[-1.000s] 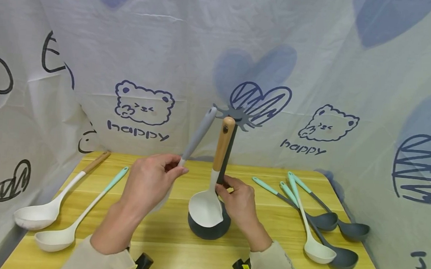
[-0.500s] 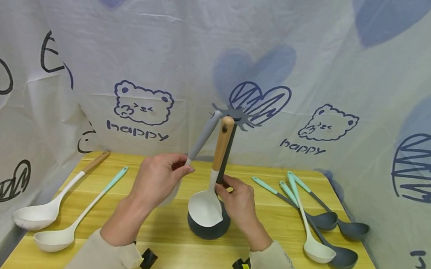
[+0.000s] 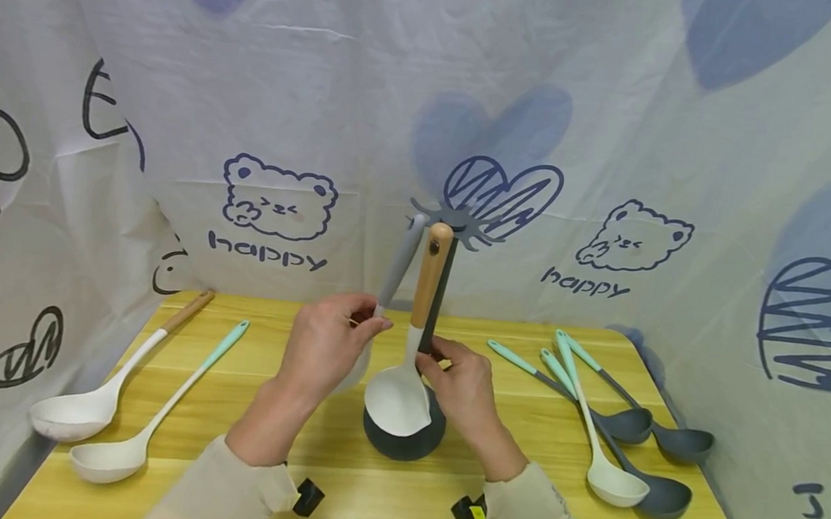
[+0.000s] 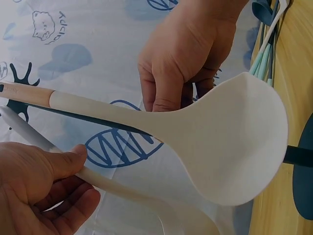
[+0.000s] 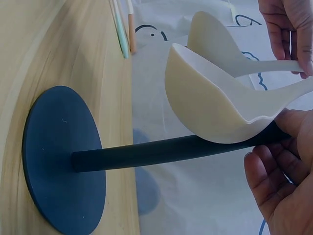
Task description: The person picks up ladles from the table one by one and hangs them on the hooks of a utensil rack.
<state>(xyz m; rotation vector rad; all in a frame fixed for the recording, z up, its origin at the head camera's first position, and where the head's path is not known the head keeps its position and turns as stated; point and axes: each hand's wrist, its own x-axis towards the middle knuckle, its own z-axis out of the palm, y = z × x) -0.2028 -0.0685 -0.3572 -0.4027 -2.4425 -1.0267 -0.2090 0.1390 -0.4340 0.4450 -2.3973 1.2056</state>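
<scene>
In the middle of the table stands a dark utensil stand (image 3: 406,445) with a round base, a pole (image 5: 132,157) and a crown of curved hooks (image 3: 461,222) on top. A white ladle (image 3: 397,401) with a wooden handle hangs upright against its front, bowl low near the base. My left hand (image 3: 326,341) pinches the neck of another white ladle (image 3: 403,260) with a grey handle, raised and tilted, its handle end close to the hooks on the left side. Behind the hanging ladle, my right hand (image 3: 466,388) grips the pole between thumb and fingers.
On the left of the table (image 3: 344,493) lie a wooden-handled white ladle (image 3: 77,417) and a mint-handled one (image 3: 112,463). Several mint-handled ladles, dark (image 3: 663,498) and white (image 3: 617,486), lie crossed on the right. A printed cloth (image 3: 366,129) hangs around the table.
My left hand has moved right toward the stand with the grey-handled ladle, which has turned more upright. My right hand keeps its place on the pole.
</scene>
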